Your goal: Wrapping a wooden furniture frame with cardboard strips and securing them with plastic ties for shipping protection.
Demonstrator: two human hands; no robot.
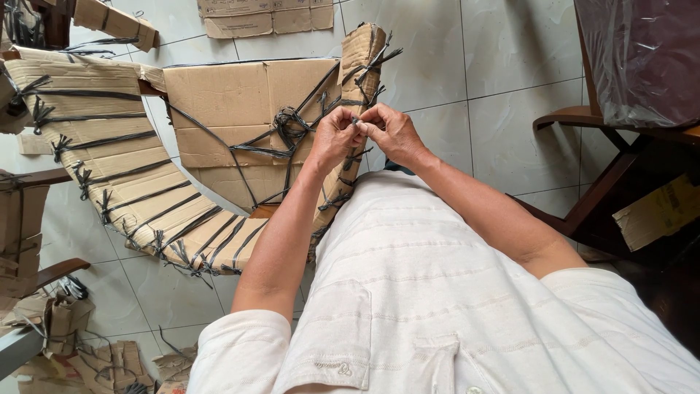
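Above pale glossy floor tiles [503, 109], seen from the head camera: both hands raised together against a cardboard-wrapped chair arm [362, 69], tall, narrow and slightly curved. Left hand [334, 137] pinched shut on a thin black plastic strap [355, 121]; right hand [390, 131] pinched on the same strap from the other side, fingertips of both meeting at a small knot. Strap flat, shiny and ribbon-like, wound in bands around the corrugated brown wrapping, frayed ends sticking out at the upper edge.

Just behind the hands, a flat cardboard panel [240, 109], matte and creased, crossed by more black strapping gathered into a tangled knot [288, 124] near its middle. Left of that, a long curved cardboard-covered piece [124, 175], bowed like a rocker, ribbed with evenly spaced black ties, each ending in a small bristly tuft.

Below, filling the lower frame, a white ribbed shirt [437, 292] with short sleeves, soft and faintly striped. At right, dark polished wooden chair frames [598, 197], smooth and angular, one bearing a bundle under crinkled translucent plastic film [642, 51]. Along the top edge and bottom left corner, loose cardboard scraps [262, 16] lying flat on the tiles.
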